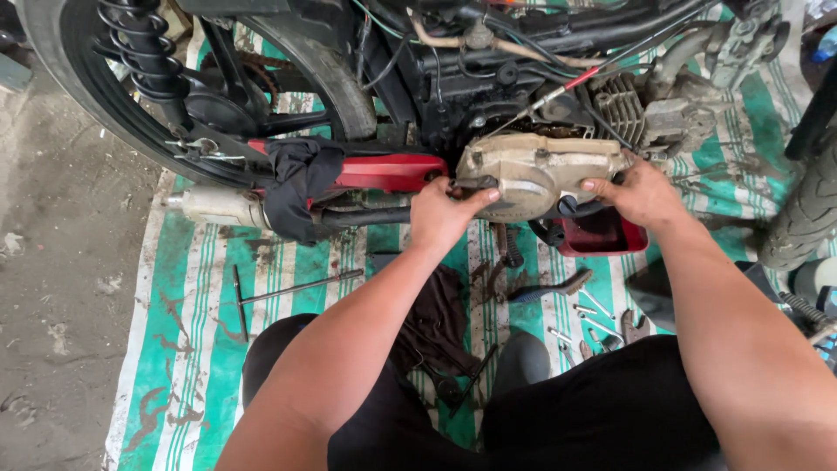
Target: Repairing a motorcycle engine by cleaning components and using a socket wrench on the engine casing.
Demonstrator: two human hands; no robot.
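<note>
A dirty tan engine side cover point(532, 170) sits against the motorcycle's engine point(523, 96). My left hand point(445, 214) grips the cover's left end, thumb pressed on its face. On the cover's right end my right hand point(641, 194) holds the edge with fingers curled around it. Both forearms reach forward from my knees in black trousers. A red tray point(602, 237) lies under the cover, partly hidden by my right hand.
The motorcycle stands on a green-and-white striped mat point(187, 349). A T-handle wrench point(279, 292), a wire brush point(549, 288), several loose bolts point(588, 327) and a dark rag point(436, 318) lie on the mat. A black cloth point(296, 187) hangs on the red swingarm. A tyre point(806, 209) stands at right.
</note>
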